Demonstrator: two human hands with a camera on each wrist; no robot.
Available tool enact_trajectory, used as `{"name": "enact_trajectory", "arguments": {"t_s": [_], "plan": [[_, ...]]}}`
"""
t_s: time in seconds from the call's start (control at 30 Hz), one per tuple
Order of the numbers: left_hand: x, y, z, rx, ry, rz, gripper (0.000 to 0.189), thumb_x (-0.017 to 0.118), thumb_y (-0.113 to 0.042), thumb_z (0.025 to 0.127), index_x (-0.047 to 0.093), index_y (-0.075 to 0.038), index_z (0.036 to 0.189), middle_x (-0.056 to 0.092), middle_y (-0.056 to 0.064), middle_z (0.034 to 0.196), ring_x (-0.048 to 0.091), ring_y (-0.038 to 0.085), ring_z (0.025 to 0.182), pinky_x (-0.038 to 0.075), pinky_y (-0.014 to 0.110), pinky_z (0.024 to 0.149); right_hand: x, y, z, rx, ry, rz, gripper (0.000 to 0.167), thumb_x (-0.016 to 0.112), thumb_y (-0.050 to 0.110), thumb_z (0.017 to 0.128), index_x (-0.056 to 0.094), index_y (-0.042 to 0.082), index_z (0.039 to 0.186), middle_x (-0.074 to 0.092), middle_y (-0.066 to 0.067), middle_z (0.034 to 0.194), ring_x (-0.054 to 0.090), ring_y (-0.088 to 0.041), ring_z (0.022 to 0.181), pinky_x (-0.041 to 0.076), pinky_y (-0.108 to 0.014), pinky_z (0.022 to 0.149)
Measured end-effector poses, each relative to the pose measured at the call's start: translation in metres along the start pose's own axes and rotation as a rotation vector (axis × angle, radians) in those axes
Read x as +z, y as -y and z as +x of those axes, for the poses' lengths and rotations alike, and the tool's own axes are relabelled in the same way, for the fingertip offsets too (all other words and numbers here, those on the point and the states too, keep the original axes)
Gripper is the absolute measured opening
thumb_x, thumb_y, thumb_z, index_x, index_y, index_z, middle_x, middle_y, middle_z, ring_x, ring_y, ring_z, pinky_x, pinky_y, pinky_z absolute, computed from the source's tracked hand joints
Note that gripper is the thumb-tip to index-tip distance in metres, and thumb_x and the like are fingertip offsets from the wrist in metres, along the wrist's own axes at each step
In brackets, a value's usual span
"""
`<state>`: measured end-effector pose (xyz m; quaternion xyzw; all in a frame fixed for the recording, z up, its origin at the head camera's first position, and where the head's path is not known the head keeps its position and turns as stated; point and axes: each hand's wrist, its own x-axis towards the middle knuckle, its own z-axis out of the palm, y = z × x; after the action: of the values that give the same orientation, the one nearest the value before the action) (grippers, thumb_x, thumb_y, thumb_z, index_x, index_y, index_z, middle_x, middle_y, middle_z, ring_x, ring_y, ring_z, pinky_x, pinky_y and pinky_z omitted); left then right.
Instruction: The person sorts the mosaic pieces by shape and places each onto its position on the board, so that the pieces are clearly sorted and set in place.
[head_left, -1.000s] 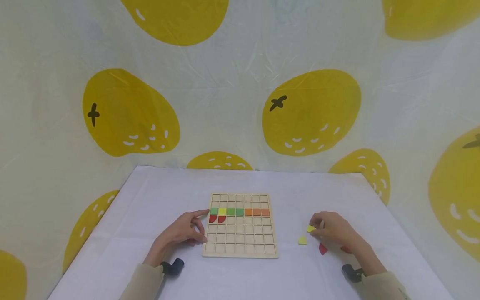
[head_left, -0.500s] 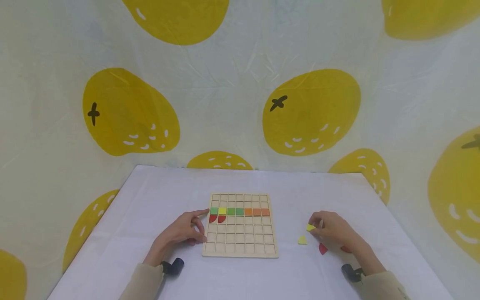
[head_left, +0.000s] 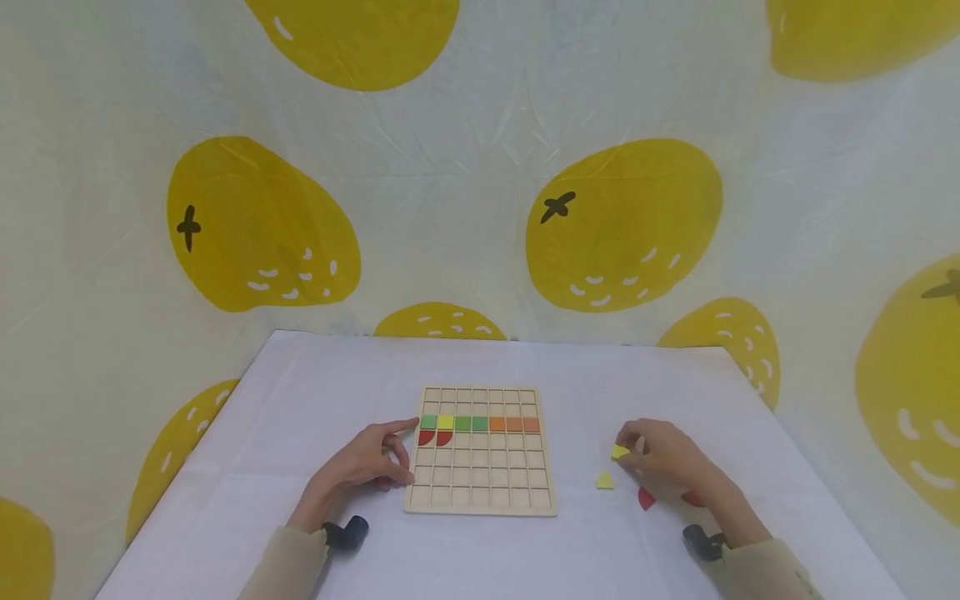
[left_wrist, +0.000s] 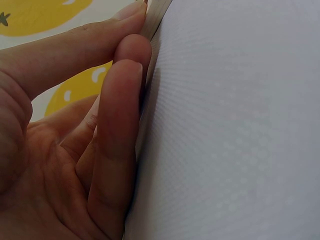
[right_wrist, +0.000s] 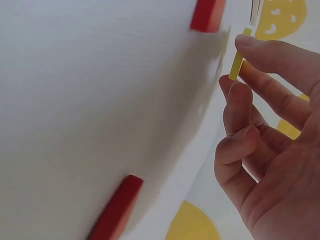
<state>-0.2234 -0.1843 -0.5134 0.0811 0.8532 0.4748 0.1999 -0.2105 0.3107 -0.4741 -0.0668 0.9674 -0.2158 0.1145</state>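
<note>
A square wooden grid board [head_left: 480, 510] lies on the white table. Its third row from the far side holds green, yellow and orange square tiles [head_left: 506, 425], and two red quarter-round pieces [head_left: 444, 437] sit at the left of the row below. My left hand [head_left: 367, 456] rests at the board's left side, index fingertip and thumb tip against the edge. To the right of the board, my right hand [head_left: 660, 454] pinches a thin yellow piece [right_wrist: 240, 54] between thumb and fingers, held above the table.
On the table near my right hand lie another yellow piece [head_left: 604, 481], a red quarter-round piece [head_left: 646, 498] and a second red piece [head_left: 693, 498] partly hidden by the wrist. A fruit-print curtain [head_left: 480, 208] hangs behind the table.
My right hand has shifted slightly away from me and to the left, carrying the yellow piece. The left hand and the board have stayed in place.
</note>
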Motion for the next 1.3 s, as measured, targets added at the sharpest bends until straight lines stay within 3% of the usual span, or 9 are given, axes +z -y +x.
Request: {"name": "enact_trajectory", "arguments": {"t_s": [0.3, 1.07, 1.3], "plan": [[0.001, -0.001, 0.000, -0.012, -0.011, 0.005, 0.095, 0.092, -0.013, 0.073, 0.046, -0.012, 0.156, 0.067, 0.003, 0.083, 0.060, 0.016, 0.062, 0.053, 0.031, 0.056, -0.005, 0.012, 0.001, -0.060, -0.012, -0.033, 0.022, 0.081, 0.027, 0.088, 0.073, 0.020, 0.108, 0.070, 0.005, 0.098, 0.057, -0.015, 0.084, 0.052, -0.031, 0.074], [0.001, -0.001, 0.000, -0.028, -0.009, -0.001, 0.094, 0.092, -0.015, 0.074, 0.046, -0.014, 0.156, 0.066, 0.004, 0.085, 0.059, 0.017, 0.061, 0.052, 0.030, 0.056, -0.006, 0.036, 0.015, -0.109, -0.015, -0.072, 0.018, 0.082, 0.022, 0.088, 0.074, 0.022, 0.104, 0.069, 0.007, 0.093, 0.057, -0.015, 0.084, 0.052, -0.033, 0.079], [0.001, -0.002, 0.000, -0.032, -0.014, -0.001, 0.094, 0.092, -0.014, 0.073, 0.047, -0.015, 0.156, 0.067, 0.004, 0.085, 0.059, 0.017, 0.062, 0.052, 0.030, 0.056, -0.008, 0.042, 0.021, -0.181, -0.029, -0.085, 0.016, 0.081, 0.020, 0.088, 0.073, 0.021, 0.102, 0.069, 0.007, 0.091, 0.056, -0.013, 0.082, 0.051, -0.033, 0.077]]}}
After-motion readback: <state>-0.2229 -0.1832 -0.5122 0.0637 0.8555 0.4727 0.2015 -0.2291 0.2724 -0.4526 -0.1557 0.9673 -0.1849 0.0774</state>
